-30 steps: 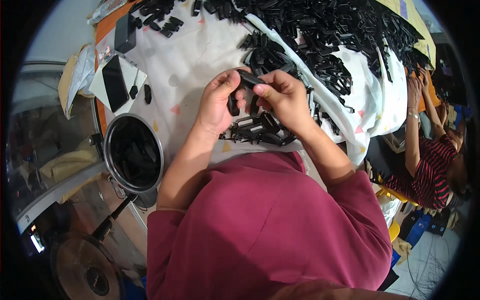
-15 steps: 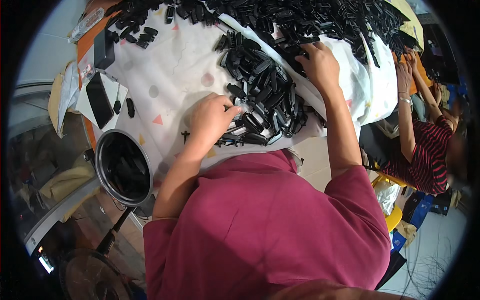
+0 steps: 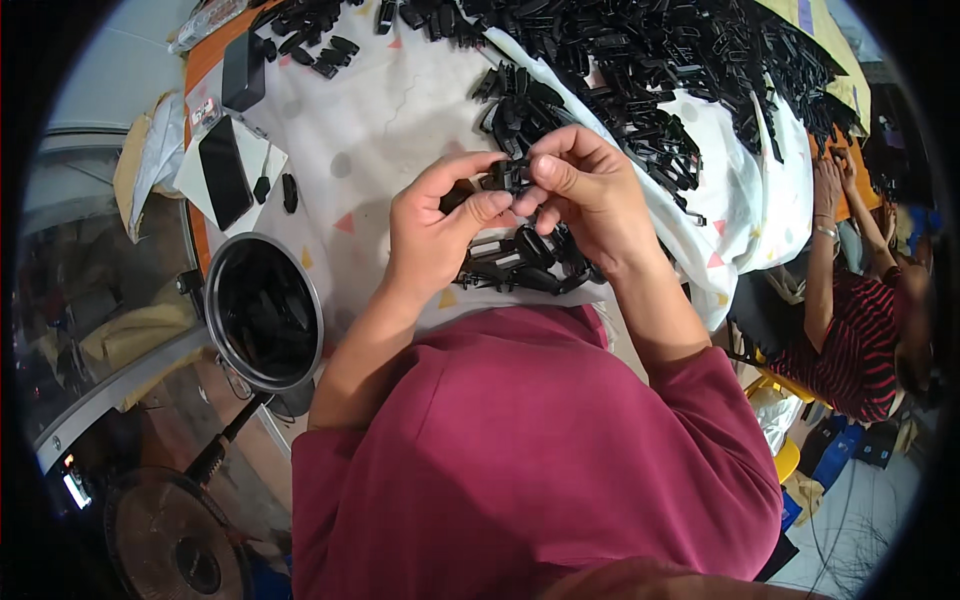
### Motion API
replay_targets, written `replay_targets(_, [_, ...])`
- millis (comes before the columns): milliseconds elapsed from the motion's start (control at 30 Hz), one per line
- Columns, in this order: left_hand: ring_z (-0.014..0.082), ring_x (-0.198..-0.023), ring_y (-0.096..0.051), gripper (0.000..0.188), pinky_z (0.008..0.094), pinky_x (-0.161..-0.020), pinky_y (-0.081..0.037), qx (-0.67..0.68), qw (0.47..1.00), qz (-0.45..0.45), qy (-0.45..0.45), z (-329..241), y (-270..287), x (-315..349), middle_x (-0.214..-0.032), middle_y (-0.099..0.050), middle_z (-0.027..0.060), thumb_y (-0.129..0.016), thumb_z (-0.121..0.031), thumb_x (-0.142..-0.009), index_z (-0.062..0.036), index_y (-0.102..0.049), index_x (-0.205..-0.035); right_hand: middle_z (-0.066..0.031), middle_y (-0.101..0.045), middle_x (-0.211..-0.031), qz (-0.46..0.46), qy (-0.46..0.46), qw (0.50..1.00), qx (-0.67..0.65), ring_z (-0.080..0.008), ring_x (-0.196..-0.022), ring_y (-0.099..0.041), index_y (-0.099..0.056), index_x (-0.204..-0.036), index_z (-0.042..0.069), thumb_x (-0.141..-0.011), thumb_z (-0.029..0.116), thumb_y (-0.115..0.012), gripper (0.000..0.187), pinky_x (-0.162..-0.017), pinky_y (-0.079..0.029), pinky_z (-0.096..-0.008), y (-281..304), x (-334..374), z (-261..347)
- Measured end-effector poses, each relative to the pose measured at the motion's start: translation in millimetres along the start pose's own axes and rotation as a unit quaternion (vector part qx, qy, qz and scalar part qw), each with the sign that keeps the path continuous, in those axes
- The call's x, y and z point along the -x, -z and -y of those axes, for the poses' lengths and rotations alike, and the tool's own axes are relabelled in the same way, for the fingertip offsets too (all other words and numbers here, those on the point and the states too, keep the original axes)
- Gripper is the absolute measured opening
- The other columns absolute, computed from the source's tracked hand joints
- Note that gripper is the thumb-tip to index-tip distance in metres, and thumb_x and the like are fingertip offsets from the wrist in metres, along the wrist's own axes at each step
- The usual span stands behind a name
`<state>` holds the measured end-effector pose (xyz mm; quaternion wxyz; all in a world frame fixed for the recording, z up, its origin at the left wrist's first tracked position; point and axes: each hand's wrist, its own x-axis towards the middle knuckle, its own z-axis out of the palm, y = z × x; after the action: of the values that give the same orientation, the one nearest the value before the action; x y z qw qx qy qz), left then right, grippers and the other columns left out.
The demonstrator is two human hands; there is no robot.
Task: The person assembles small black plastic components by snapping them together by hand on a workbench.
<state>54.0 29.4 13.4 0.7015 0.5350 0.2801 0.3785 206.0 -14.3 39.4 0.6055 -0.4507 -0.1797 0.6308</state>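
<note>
A small black plastic clip-like part (image 3: 508, 177) is held up between both hands, above the near heap. My left hand (image 3: 430, 220) is closed on it, thumb below and index finger above. From the other side, my right hand (image 3: 595, 195) pinches the same part with thumb and fingertips. The fingers partly cover it, so I cannot tell whether it is one piece or two fitted together. Beneath the hands lies a heap of similar black parts (image 3: 525, 270) on the patterned white cloth (image 3: 375, 130), partly hidden by them.
A much larger heap of black parts (image 3: 640, 55) spreads along the far side. On the left are a phone (image 3: 226, 175), a black box (image 3: 243, 75) and a round silver-rimmed container (image 3: 262, 385) holding black parts. A fan (image 3: 180, 540) stands lower left. A co-worker's hands (image 3: 828, 185) are at right.
My right hand has come back from the far heap, and my left hand has lifted off the near heap. They have met around a black part. The whole view has shifted slightly.
</note>
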Motion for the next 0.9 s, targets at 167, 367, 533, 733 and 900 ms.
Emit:
replay_targets(167, [0.0118,-0.078,-0.056,0.024,0.0248,-0.066,-0.054,0.004,1.0,-0.008,0.009,-1.5,3.5,1.7,-0.097,-0.052,0.0074,-0.059,0.002,-0.078,0.0025,-0.055,-0.102,-0.0066,-0.053,-0.062,0.025,0.0,1.0,0.003,-0.0129,-0.039,-0.049,-0.049,-0.08,0.003,-0.083,0.017,-0.057,0.016,-0.032,-0.036,-0.0207,3.8,7.8,0.9])
replay_targets(367, [0.0131,-0.078,-0.056,0.021,0.0248,-0.064,-0.054,-0.141,0.983,0.015,-0.118,-9.3,6.4,2.1,-0.096,-0.054,0.0079,-0.06,0.002,-0.077,0.0028,-0.058,-0.097,-0.0058,-0.052,-0.058,0.001,-0.027,0.996,0.083,-0.0099,-0.034,-0.043,-0.05,-0.075,0.003,-0.082,0.015,-0.059,0.017,-0.03,-0.03,-0.0181,7.8,5.4,5.8])
replay_targets(533, [0.0129,-0.072,-0.058,0.021,0.0245,-0.061,-0.053,-0.484,0.814,0.019,-0.322,-20.3,11.9,-4.5,-0.085,-0.057,0.0065,-0.061,0.002,-0.075,0.0024,-0.059,-0.096,-0.0055,-0.052,-0.056,0.015,-0.024,0.994,0.102,-0.0093,-0.033,-0.041,-0.048,-0.073,0.003,-0.082,0.016,-0.06,0.019,-0.03,-0.029,-0.0179,9.4,6.4,1.6])
replay_targets(733, [0.005,-0.062,-0.051,0.026,0.018,-0.056,-0.046,0.11,0.99,-0.029,0.081,7.4,-1.2,5.2,-0.078,-0.056,-0.0003,-0.061,-0.01,-0.08,-0.0007,-0.057,-0.104,-0.0067,-0.055,-0.058,-0.025,-0.017,0.986,0.164,-0.0095,-0.034,-0.044,-0.045,-0.084,0.003,-0.085,0.023,-0.055,0.023,-0.032,-0.032,-0.0187,-3.2,7.8,-13.9])
replay_targets(900, [0.0028,-0.055,-0.046,0.026,0.017,-0.05,-0.041,0.076,0.986,-0.089,0.121,2.3,-11.5,-1.7,-0.083,-0.059,0.002,-0.058,-0.013,-0.083,0.0012,-0.056,-0.104,-0.005,-0.058,-0.076,0.028,0.058,0.963,0.262,-0.0081,-0.057,-0.054,-0.044,-0.108,-0.001,-0.086,0.018,-0.054,0.03,-0.045,-0.04,-0.0168,9.6,13.2,-28.1])
